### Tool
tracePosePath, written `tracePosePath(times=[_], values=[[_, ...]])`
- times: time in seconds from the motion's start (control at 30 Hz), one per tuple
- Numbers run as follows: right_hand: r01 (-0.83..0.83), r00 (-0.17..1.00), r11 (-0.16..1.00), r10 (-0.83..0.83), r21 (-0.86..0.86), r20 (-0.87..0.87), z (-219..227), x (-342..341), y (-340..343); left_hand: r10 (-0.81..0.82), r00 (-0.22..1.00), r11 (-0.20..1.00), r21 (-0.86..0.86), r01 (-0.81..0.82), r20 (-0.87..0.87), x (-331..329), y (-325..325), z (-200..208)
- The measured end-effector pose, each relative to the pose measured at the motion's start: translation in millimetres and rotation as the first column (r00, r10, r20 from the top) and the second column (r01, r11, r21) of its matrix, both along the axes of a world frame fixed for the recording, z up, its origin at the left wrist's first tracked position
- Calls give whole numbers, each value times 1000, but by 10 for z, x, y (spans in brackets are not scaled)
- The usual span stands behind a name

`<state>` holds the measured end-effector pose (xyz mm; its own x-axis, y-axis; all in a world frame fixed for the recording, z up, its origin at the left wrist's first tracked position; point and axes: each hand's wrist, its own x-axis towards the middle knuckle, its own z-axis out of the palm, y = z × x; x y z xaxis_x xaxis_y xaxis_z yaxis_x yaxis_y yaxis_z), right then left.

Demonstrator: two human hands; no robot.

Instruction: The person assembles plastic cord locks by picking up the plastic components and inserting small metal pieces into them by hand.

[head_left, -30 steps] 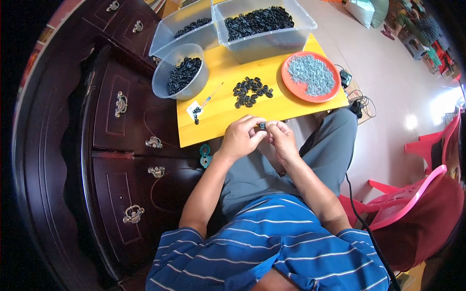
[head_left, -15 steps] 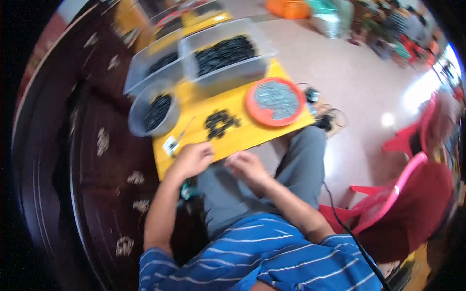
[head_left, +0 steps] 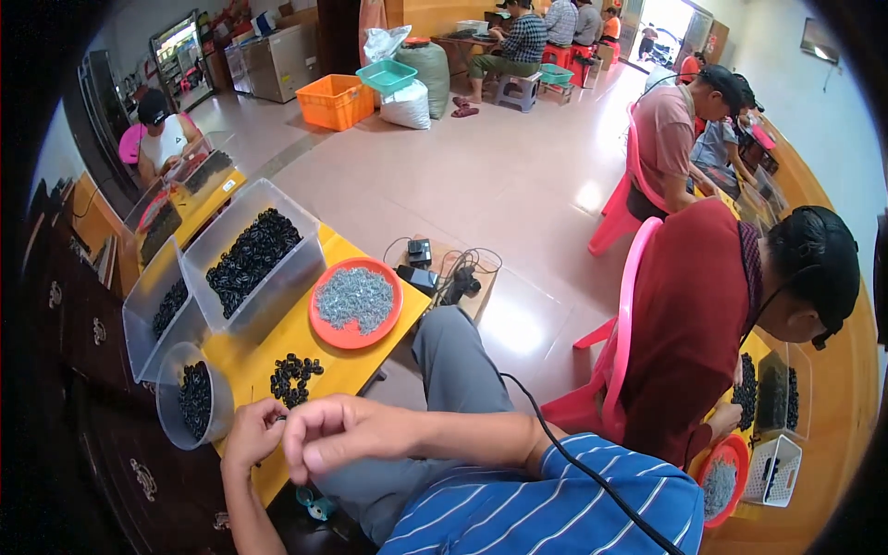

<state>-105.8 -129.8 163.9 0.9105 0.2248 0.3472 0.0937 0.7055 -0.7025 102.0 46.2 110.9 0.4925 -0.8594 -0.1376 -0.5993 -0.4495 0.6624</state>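
Pieces (head_left: pixel 303 370), small and black, lie clustered on the yellow counter (head_left: pixel 347 370) beyond the left hand (head_left: pixel 252 433), whose finger grip I can't tell; the right hand (head_left: pixel 350 433) curls loosely, fingers apart from thumb.

At the hands (head_left: pixel 252 435), a dark speck (head_left: pixel 281 418) — too small to tell; left forearm (head_left: pixel 248 513) — cut off below.

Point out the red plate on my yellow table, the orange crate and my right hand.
Red plate (head_left: pixel 351 340): head view, on its near rim.
Orange crate (head_left: pixel 331 112): head view, on its side wall.
Right hand (head_left: pixel 346 431): head view, on its middle.
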Motion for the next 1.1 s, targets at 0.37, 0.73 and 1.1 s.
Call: tracePosePath(times=[0.37, 0.73, 1.1], values=[[-150, 754, 929, -114, 339, 647, 1157, -311, 334, -14, 998, 989, 149, 22, -57, -92, 307, -177], [-557, 806, 712, 339, 427, 485, 965, -197, 563, -190, 982, 960, 215, 180, 24, -132, 542, -291], [-644, 732, 741, 523, 191, 437, 350, -91, 967, -223, 970, 769, 628, 116, 93, 323, 574, 359]])
